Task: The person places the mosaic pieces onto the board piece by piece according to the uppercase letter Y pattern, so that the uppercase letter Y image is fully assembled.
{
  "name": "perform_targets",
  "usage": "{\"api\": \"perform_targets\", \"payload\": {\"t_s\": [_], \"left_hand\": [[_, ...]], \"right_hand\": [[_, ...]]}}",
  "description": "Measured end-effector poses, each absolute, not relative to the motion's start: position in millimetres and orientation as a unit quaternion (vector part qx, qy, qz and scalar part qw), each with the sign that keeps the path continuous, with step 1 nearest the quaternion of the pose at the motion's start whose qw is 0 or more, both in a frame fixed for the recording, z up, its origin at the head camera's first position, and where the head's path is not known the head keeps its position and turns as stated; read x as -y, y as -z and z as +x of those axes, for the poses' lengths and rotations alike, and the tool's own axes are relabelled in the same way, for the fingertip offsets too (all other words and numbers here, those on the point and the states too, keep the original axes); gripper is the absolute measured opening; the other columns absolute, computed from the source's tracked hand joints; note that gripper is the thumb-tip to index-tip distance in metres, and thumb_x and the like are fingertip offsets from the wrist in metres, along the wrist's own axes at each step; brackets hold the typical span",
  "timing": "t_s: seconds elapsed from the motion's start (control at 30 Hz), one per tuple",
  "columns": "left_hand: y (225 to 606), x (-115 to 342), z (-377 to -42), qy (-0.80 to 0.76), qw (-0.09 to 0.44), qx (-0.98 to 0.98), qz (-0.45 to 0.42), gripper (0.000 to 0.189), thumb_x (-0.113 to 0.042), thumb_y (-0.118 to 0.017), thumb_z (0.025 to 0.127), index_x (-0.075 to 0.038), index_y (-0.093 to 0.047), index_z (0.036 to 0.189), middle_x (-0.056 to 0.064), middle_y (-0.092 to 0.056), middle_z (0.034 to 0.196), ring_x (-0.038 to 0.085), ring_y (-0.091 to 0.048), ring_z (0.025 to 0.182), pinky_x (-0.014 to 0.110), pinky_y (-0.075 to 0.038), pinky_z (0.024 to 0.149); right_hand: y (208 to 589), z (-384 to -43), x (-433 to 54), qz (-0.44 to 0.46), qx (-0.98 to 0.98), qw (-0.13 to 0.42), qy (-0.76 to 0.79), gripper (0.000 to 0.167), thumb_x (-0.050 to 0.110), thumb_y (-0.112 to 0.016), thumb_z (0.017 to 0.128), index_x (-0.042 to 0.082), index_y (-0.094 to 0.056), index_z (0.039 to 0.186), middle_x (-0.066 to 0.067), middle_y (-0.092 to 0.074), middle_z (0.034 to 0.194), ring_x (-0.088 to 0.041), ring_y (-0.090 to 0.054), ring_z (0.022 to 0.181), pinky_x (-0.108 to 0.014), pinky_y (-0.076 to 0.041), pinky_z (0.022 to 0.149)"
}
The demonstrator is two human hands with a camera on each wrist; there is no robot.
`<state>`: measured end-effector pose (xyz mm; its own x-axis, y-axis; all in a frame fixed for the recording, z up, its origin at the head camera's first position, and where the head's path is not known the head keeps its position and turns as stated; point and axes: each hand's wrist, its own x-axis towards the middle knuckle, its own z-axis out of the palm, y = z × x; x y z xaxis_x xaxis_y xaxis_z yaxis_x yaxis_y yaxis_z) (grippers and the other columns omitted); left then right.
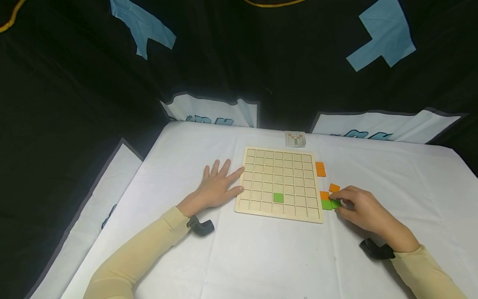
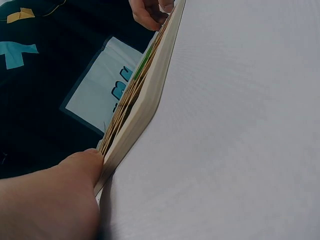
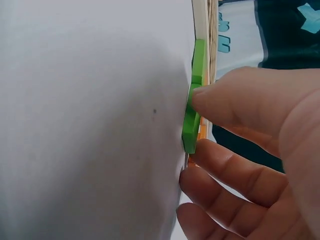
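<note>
A wooden grid board (image 1: 278,178) lies on the white cloth with one green tile (image 1: 278,197) in a lower cell. Fingers spread, my left hand (image 1: 213,189) lies flat at the board's left side, its thumb and index finger touching the edge. Right of the board, my right hand (image 1: 361,207) pinches a green tile (image 3: 191,120) between thumb and fingers, low to the cloth. Against it sits another green tile (image 3: 198,62). Beside these are an orange tile (image 1: 324,195) touching the board's side and a tilted orange tile (image 1: 334,188).
Further up the board's right edge lie two orange tiles (image 1: 320,165). A small card with a printed coloured grid (image 1: 295,139) lies behind the board. Black curtains (image 1: 224,54) with white and blue patches hang beyond the table's far edge.
</note>
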<state>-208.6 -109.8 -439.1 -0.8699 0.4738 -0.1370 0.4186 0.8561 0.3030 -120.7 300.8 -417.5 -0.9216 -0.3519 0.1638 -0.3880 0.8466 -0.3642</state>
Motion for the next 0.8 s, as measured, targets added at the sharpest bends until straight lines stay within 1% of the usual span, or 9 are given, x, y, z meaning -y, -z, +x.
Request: {"api": "perform_targets", "payload": {"t_s": [0.2, 0.37, 0.53, 0.67, 0.8], "left_hand": [[439.9, 110.1, -208.9, -0.131, 0.101, -0.958, 0.235, 0.067, -0.058, -0.039, 0.104, -0.031, -0.023, 0.164, 0.022, -0.005, 0.172, 0.053, 0.003, 0.156, 0.074, 0.000, 0.121], [440.7, 110.5, -209.0, -0.133, 0.102, -0.957, 0.236, 0.068, -0.058, -0.039, 0.104, -0.031, -0.023, 0.164, 0.022, -0.005, 0.172, 0.053, 0.004, 0.156, 0.074, 0.000, 0.121], [440.6, 110.8, -208.5, -0.135, 0.101, -0.957, 0.236, 0.067, -0.057, -0.040, 0.104, -0.030, -0.024, 0.164, 0.022, -0.006, 0.171, 0.054, 0.003, 0.155, 0.074, 0.000, 0.121], [440.6, 110.6, -208.1, -0.134, 0.103, -0.957, 0.235, 0.067, -0.057, -0.040, 0.104, -0.030, -0.024, 0.164, 0.022, -0.005, 0.172, 0.054, 0.004, 0.155, 0.074, 0.000, 0.121], [441.1, 110.3, -208.6, -0.132, 0.106, -0.958, 0.232, 0.068, -0.058, -0.039, 0.104, -0.031, -0.023, 0.164, 0.021, -0.005, 0.172, 0.053, 0.004, 0.156, 0.073, 0.001, 0.121]], "right_hand": [[418.8, -119.5, -299.8, 0.216, 0.954, 0.062, -0.197, 0.032, -0.006, -0.080, 0.075, 0.007, -0.078, 0.104, 0.000, -0.067, 0.092, -0.009, -0.049, 0.076, -0.023, -0.044, 0.064], [418.8, -119.4, -299.1, 0.219, 0.954, 0.061, -0.196, 0.031, -0.007, -0.079, 0.075, 0.007, -0.079, 0.102, -0.001, -0.069, 0.094, -0.009, -0.050, 0.077, -0.024, -0.046, 0.065], [418.2, -120.0, -297.9, 0.210, 0.957, 0.047, -0.195, 0.030, -0.006, -0.079, 0.076, 0.009, -0.079, 0.102, -0.002, -0.071, 0.096, -0.010, -0.052, 0.079, -0.025, -0.049, 0.067], [418.1, -120.3, -297.2, 0.205, 0.958, 0.036, -0.196, 0.028, -0.004, -0.080, 0.077, 0.009, -0.079, 0.102, -0.002, -0.071, 0.097, -0.010, -0.052, 0.080, -0.026, -0.049, 0.067], [417.6, -120.1, -297.2, 0.204, 0.959, 0.037, -0.195, 0.027, -0.005, -0.081, 0.077, 0.009, -0.079, 0.101, -0.003, -0.071, 0.097, -0.010, -0.053, 0.079, -0.026, -0.050, 0.067]]}}
